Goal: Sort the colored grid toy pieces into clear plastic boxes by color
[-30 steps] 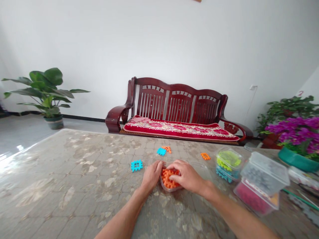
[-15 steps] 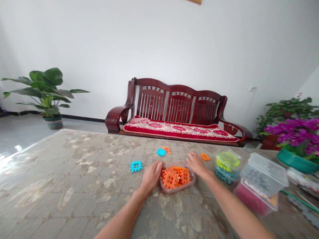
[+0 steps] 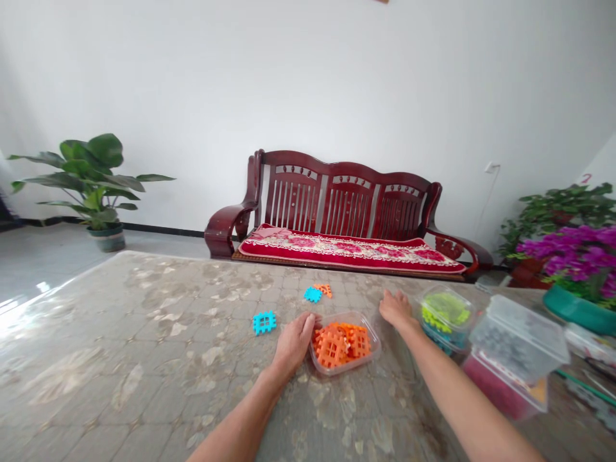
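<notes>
My left hand (image 3: 294,340) grips the left rim of a clear plastic container (image 3: 337,370), thumb along the edge. Inside lie several orange notched building pieces (image 3: 331,348). My right hand (image 3: 396,309) is palm down on the table to the right of the container, its fingers reaching forward and slightly apart. It covers the spot where a loose orange piece lay, so that piece is hidden. Left of the container lies a blue square window piece (image 3: 264,323). Farther back, a second blue piece (image 3: 312,294) rests beside an orange one (image 3: 325,290).
Right of my right arm stand a lidded tub of yellow-green and blue pieces (image 3: 445,312) and stacked clear boxes (image 3: 517,337) with grey and red contents. Purple flowers in a teal pot (image 3: 575,312) are at the right edge. A wooden bench (image 3: 346,199) stands behind the table.
My right hand has moved right, away from the container's far right corner, and now covers the loose orange piece. My left hand stays on the container.
</notes>
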Tool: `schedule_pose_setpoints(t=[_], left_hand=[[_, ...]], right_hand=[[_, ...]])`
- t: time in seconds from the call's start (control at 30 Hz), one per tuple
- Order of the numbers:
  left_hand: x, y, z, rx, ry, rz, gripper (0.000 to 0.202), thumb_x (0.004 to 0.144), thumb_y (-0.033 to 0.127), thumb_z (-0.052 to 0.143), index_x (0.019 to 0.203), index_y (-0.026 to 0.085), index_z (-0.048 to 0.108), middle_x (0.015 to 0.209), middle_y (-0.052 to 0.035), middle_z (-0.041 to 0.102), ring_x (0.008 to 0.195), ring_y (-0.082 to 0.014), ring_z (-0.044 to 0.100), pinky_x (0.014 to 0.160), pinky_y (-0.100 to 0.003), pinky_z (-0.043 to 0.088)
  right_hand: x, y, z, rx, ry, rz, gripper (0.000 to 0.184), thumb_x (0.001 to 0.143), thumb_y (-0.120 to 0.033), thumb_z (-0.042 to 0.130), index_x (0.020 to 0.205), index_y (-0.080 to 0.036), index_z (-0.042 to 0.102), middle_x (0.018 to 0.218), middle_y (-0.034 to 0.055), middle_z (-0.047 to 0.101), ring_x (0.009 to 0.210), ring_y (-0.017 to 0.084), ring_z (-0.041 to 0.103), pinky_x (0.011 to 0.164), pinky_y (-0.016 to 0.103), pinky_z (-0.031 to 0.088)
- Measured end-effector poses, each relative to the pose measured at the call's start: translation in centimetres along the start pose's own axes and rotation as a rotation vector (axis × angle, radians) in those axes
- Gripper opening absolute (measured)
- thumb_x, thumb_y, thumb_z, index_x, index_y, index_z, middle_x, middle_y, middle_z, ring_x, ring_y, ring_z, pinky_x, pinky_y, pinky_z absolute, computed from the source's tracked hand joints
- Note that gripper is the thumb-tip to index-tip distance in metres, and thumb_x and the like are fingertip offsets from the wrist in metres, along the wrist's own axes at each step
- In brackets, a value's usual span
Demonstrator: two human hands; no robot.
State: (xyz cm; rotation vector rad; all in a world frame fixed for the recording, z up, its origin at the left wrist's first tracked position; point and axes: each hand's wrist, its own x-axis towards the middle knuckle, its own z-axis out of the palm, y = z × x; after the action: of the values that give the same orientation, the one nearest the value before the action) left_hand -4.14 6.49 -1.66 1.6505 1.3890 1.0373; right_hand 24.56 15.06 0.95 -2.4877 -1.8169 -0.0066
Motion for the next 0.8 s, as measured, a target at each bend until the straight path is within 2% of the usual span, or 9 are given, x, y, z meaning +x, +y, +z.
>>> schedule_pose_setpoints(t=[0.13,0.33,0.47,0.6,0.8], left_hand=[[0.1,-0.1,0.0,-0.007,0.006,-0.006,0.043,0.092,0.041,0.030,0.097,0.021,0.068,0.093,-0.0048,0.076,0.089,-0.0198,0.069,0.078,-0.025,0.049],[0.0,-0.2,0.1,-0.007,0.004,-0.001,0.043,0.092,0.042,0.030,0.097,0.021,0.068,0.094,-0.0048,0.076,0.090,-0.0199,0.069,0.078,-0.025,0.048],[0.1,-0.3,0.1,-0.006,0.000,0.005,0.043,0.093,0.042,0.030,0.098,0.021,0.068,0.094,-0.0050,0.076,0.090,-0.0198,0.069,0.078,-0.024,0.049],[0.1,-0.3,0.1,-0.009,-0.005,0.006,0.044,0.093,0.043,0.030,0.099,0.020,0.068,0.095,-0.0055,0.076,0.090,-0.0202,0.069,0.078,-0.025,0.049],[0.0,-0.2,0.1,-0.010,-0.001,0.004,0.045,0.093,0.042,0.030,0.100,0.020,0.068,0.094,-0.0052,0.076,0.090,-0.0201,0.069,0.078,-0.025,0.049]], right_hand=[[0.7,0.4,0.0,0.000,-0.072,0.066,0.040,0.088,-0.028,0.044,0.121,-0.013,0.062,0.117,0.0255,0.059,0.111,0.037,0.057,0.086,0.047,0.043],[0.7,0.6,-0.1,0.001,-0.046,-0.015,0.039,0.090,-0.029,0.039,0.122,-0.023,0.061,0.122,0.0190,0.059,0.112,0.034,0.056,0.086,0.045,0.043],[0.8,0.6,-0.2,-0.014,-0.053,-0.036,0.039,0.090,-0.026,0.039,0.121,-0.018,0.061,0.114,0.0206,0.064,0.108,0.032,0.059,0.086,0.043,0.043],[0.9,0.6,-0.7,-0.014,-0.071,-0.078,0.035,0.085,-0.022,0.048,0.117,-0.015,0.062,0.110,0.0175,0.068,0.105,0.028,0.063,0.087,0.036,0.044],[0.1,0.5,-2.0,0.050,-0.061,-0.105,0.051,0.072,-0.018,0.060,0.122,-0.012,0.058,0.111,0.0184,0.068,0.107,0.030,0.063,0.084,0.033,0.046]])
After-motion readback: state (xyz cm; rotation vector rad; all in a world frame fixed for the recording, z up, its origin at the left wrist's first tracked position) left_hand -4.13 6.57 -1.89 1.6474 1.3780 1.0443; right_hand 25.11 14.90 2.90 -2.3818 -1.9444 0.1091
